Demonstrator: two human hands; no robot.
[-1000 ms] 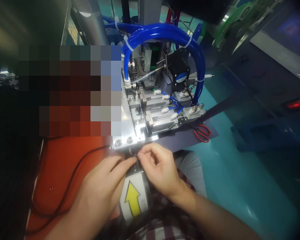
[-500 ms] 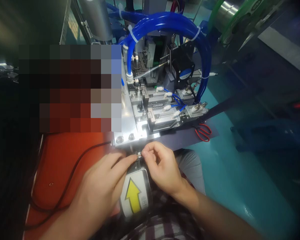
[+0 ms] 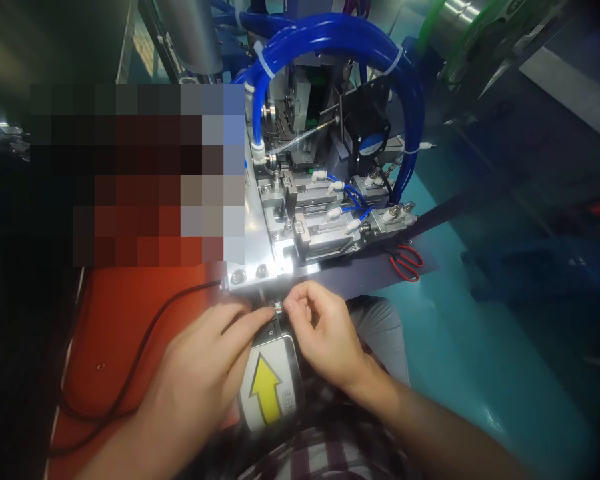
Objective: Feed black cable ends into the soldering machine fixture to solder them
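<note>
A small shiny metallic piece [image 3: 279, 307] sits between my fingertips at the near edge of the machine, too small to name. My left hand [image 3: 210, 353] comes in from the left, its index finger stretched to the piece and its thumb side partly hidden. From the right, my right hand [image 3: 325, 327] pinches with thumb and index finger together at the same piece. Just below the fingers lies a white label with a yellow arrow [image 3: 265, 387]. The machine's bright metal plate [image 3: 253, 260] with bolts is right above my hands.
Pneumatic cylinders [image 3: 325, 233] and a thick loop of blue tubing [image 3: 340, 33] fill the machine behind. Red-handled pliers [image 3: 407, 263] lie to the right on a dark surface. A black cable [image 3: 150, 333] crosses the orange surface [image 3: 110, 313] at left. A green-rimmed spool [image 3: 460, 40] stands at upper right.
The view has shifted very slightly. Both hands keep the same pose at the small piece, with no other visible change.
</note>
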